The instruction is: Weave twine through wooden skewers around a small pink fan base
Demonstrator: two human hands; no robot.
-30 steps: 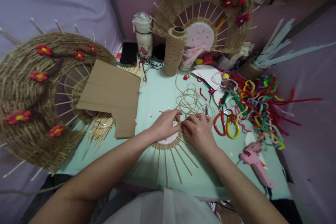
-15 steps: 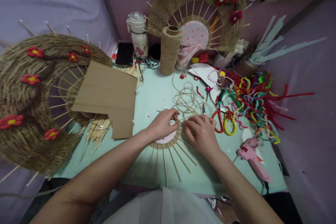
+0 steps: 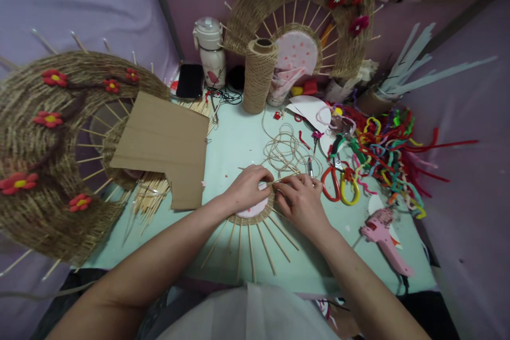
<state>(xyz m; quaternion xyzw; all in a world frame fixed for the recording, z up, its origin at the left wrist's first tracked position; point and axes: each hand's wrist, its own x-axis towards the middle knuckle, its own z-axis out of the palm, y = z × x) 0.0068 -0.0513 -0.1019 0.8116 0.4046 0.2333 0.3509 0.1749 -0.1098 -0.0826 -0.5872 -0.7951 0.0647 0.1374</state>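
Observation:
A small round woven piece [image 3: 250, 220] with a pink spotted centre and thin sticks fanning out lies on the table in front of me. My left hand [image 3: 251, 188] rests over its far left part, thumb and fingers closed on the rim. At the right edge of the rim, my right hand [image 3: 302, 201] has its fingertips pinched together, close to the left fingertips. Loose loops of twine [image 3: 285, 149] lie just beyond both hands and run toward them. What the right fingertips pinch is mostly hidden, but it looks like the twine.
A twine spool [image 3: 260, 79] and a bottle [image 3: 211, 58] stand at the back. Cardboard [image 3: 163, 143] lies left beside a large woven ring [image 3: 24, 143] with red flowers. Scissors [image 3: 334, 183], a pink glue gun [image 3: 384, 241] and colourful pipe cleaners [image 3: 390, 154] lie right.
My right hand has shifted slightly left, bringing its fingertips closer to the rim and my left fingers. My left hand stays almost still on the woven piece.

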